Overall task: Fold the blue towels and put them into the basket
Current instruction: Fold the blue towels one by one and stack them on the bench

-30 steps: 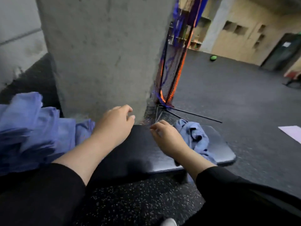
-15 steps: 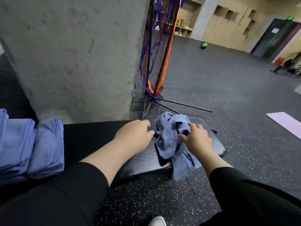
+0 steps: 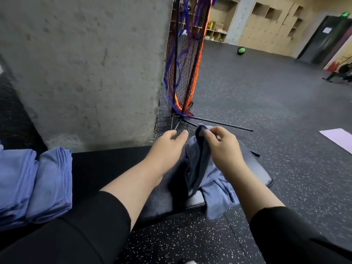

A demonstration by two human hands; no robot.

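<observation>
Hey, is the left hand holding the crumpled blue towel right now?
No, the left hand hovers open beside the crumpled blue towel, which only the right hand pinches.

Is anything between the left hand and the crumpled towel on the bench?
Nothing visible. The left hand hovers open just left of the towel, which the right hand pinches at its top edge above the bench. The basket is not in view.
</observation>
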